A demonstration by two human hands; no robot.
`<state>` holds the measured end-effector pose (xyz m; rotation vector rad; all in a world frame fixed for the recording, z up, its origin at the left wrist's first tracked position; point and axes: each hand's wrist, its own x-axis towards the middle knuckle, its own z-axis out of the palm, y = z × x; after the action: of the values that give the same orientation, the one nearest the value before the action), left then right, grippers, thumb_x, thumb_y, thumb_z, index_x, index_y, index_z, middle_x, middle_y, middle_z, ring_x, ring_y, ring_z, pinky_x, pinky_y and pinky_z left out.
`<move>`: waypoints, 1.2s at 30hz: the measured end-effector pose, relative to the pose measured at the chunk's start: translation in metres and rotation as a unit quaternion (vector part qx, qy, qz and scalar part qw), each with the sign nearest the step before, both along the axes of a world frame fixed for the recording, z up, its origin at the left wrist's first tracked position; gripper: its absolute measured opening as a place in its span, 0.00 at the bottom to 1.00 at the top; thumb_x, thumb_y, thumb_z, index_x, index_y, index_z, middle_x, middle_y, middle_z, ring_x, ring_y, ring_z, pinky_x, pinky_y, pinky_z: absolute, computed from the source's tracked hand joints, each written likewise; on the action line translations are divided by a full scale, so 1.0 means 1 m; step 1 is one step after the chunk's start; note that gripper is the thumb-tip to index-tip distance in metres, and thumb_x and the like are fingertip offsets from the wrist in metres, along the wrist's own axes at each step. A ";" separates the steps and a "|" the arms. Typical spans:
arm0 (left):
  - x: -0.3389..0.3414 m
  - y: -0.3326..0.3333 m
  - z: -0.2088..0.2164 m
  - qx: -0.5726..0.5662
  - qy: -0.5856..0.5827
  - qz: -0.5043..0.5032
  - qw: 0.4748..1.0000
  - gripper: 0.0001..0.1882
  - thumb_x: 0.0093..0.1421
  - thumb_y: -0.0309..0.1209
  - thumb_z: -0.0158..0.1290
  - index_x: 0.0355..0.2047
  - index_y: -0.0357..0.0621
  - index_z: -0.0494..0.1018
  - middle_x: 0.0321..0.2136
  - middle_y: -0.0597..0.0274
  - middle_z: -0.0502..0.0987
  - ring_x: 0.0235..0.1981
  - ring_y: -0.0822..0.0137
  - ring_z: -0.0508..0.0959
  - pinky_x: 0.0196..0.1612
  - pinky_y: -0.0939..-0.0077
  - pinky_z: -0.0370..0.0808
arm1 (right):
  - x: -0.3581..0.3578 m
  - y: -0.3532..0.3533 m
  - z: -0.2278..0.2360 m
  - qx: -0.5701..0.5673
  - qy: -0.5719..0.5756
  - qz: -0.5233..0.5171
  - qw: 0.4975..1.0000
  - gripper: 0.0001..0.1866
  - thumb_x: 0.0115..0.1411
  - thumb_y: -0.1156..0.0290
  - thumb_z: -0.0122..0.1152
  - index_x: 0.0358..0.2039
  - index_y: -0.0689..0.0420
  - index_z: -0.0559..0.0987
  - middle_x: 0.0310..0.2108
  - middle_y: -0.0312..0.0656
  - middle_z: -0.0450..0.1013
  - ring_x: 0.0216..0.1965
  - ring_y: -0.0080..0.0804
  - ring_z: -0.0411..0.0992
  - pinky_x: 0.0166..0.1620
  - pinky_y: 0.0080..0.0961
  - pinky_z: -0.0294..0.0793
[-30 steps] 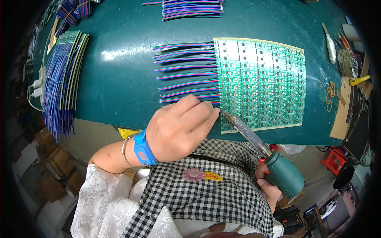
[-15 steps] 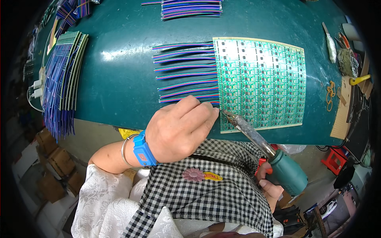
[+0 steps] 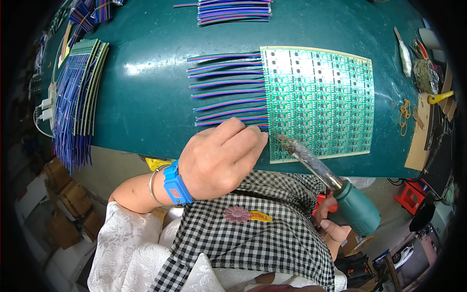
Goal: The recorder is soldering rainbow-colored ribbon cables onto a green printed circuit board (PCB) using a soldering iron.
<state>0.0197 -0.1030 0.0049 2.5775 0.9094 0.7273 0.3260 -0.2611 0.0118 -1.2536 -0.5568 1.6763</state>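
Observation:
A green sheet of circuit boards (image 3: 318, 104) lies on the table, with several multicoloured ribbon wires (image 3: 228, 92) reaching out from its left edge. At the lower left corner of the sheet my left hand (image 3: 219, 155) is closed in a pinch on a ribbon wire. That wire is mostly hidden beneath the fingers. My right hand (image 3: 333, 228) grips a soldering iron (image 3: 357, 209) with a fat green handle, red trigger and grey metal barrel. The iron's tip is over the sheet's left columns, a little right of my left fingertips.
A stack of wired boards (image 3: 80, 97) hangs over the table's left edge. More ribbon wires (image 3: 234, 12) lie at the far side. At the right are rubber bands (image 3: 404, 117), a cardboard strip (image 3: 421, 136) and a yellow-handled tool (image 3: 441, 97).
The soldering iron has shifted slightly right, its tip moving away from my left fingertips. My left hand stays in place.

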 end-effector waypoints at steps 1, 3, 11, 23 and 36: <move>0.000 -0.001 0.001 0.000 0.001 0.002 1.000 0.23 0.39 0.25 0.57 0.39 0.26 0.81 0.35 0.51 0.78 0.29 0.60 0.78 0.28 0.71 0.78 | 0.003 -0.005 -0.007 0.002 -0.016 0.018 1.000 0.29 0.47 0.81 0.71 0.53 0.68 0.75 0.28 0.41 0.70 0.25 0.28 0.67 0.26 0.24 0.66; 0.001 -0.001 0.000 0.002 0.002 0.002 1.000 0.23 0.39 0.25 0.57 0.39 0.26 0.81 0.35 0.51 0.78 0.29 0.60 0.78 0.28 0.71 0.78 | 0.005 -0.007 -0.011 -0.001 -0.032 0.032 0.999 0.29 0.47 0.81 0.71 0.53 0.68 0.75 0.28 0.41 0.70 0.25 0.28 0.67 0.26 0.24 0.66; 0.001 0.000 0.000 0.004 0.013 0.001 1.000 0.23 0.39 0.25 0.57 0.38 0.27 0.81 0.35 0.51 0.78 0.29 0.60 0.78 0.28 0.71 0.78 | -0.004 0.008 0.004 0.001 0.014 -0.028 0.999 0.30 0.45 0.82 0.68 0.52 0.67 0.74 0.27 0.42 0.68 0.24 0.30 0.67 0.26 0.27 0.67; 0.001 0.001 0.006 -0.001 0.014 0.007 1.000 0.23 0.39 0.21 0.58 0.40 0.28 0.81 0.36 0.53 0.78 0.29 0.59 0.77 0.28 0.70 0.77 | 0.020 0.037 -0.013 0.202 0.078 -0.075 0.973 0.30 0.50 0.78 0.62 0.54 0.68 0.65 0.22 0.43 0.66 0.14 0.28 0.65 0.15 0.27 0.73; 0.015 -0.001 0.012 0.023 0.029 0.024 0.999 0.18 0.45 0.19 0.57 0.39 0.33 0.81 0.34 0.56 0.78 0.31 0.59 0.78 0.30 0.68 0.77 | 0.140 0.147 0.023 0.294 -0.148 -0.327 0.886 0.24 0.58 0.77 0.55 0.56 0.66 0.68 0.27 0.40 0.67 0.18 0.25 0.65 0.19 0.23 0.68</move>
<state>0.0346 -0.1036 0.0173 2.6379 0.9868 0.6977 0.4663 -0.1144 0.0343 -1.0692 -0.6633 0.6758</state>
